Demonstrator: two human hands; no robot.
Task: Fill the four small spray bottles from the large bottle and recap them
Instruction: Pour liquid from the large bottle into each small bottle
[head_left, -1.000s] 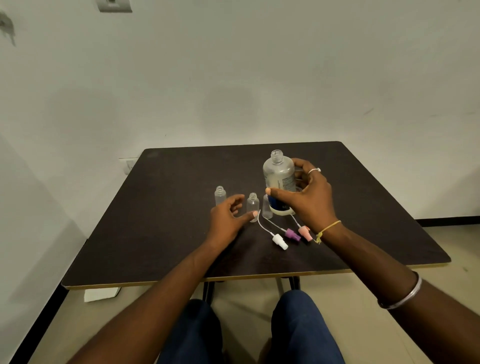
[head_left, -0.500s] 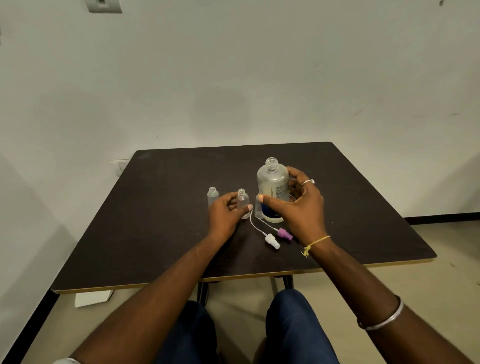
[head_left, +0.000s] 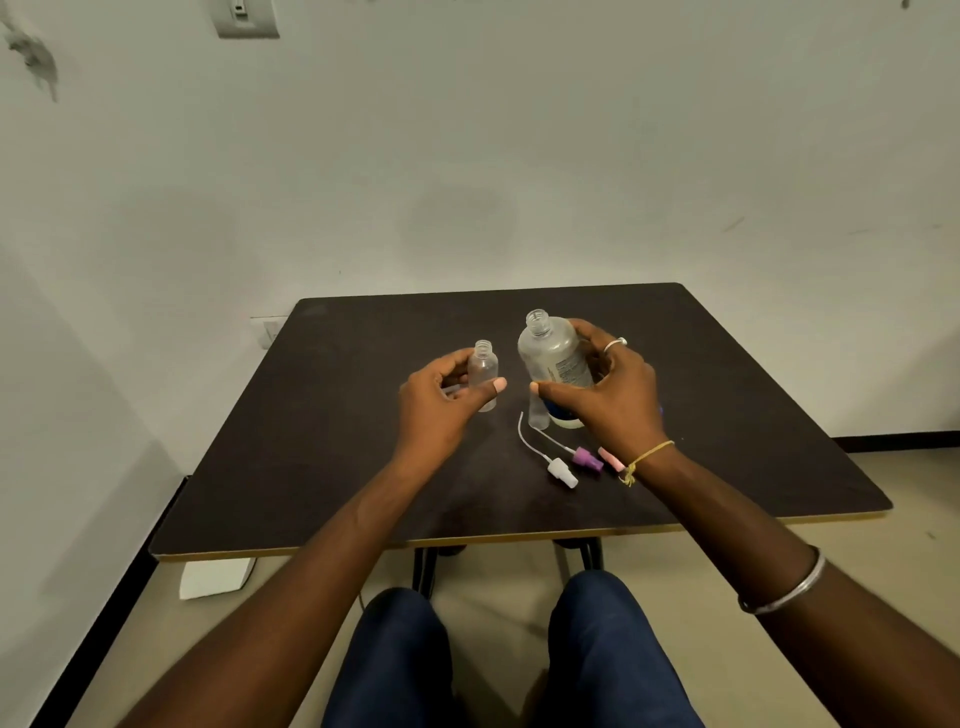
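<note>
My left hand (head_left: 439, 400) holds a small clear spray bottle (head_left: 483, 375) upright and uncapped, lifted just off the dark table (head_left: 363, 467). My right hand (head_left: 608, 395) grips the large clear bottle (head_left: 553, 358), uncapped and tilted slightly left, its blue-banded base near the table. Another small clear bottle (head_left: 538, 414) stands just in front of the large one. Three spray caps with dip tubes lie on the table in front: white (head_left: 562, 472), purple (head_left: 587, 459) and pink (head_left: 609, 458). Other small bottles are hidden behind my hands.
The square table has a pale edge strip (head_left: 467, 543) at the front and stands against a white wall. My knees (head_left: 498, 649) are under the near edge. A white block (head_left: 215, 577) lies on the floor at the left.
My left hand has lifted the small bottle off the table. The large bottle has risen and tilted slightly in my right hand. The camera view shifted.
</note>
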